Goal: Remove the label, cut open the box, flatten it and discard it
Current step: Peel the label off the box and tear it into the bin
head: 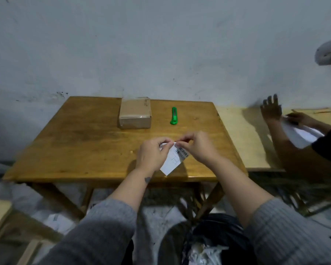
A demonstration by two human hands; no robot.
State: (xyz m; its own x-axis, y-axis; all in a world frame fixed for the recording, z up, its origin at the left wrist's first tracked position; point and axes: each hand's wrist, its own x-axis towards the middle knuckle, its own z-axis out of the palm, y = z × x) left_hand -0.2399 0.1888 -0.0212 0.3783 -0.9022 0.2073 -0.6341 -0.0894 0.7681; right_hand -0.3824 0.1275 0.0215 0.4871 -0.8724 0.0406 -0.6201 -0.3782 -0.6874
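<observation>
The label (174, 159) is off the box (135, 113) and pinched at its top edge by both hands, left hand (151, 153) and right hand (197, 146), over the bench (84, 140), apparently for folding. The taped box waits at the rear, the green cutter (174, 115) just beside it, ready.

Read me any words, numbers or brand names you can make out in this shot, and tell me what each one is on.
None can be read.
Label, held in the left hand and right hand: barcodes and small print, too blurred to read.
Cardboard box: no legible print.
Green box cutter: no marking visible.
</observation>
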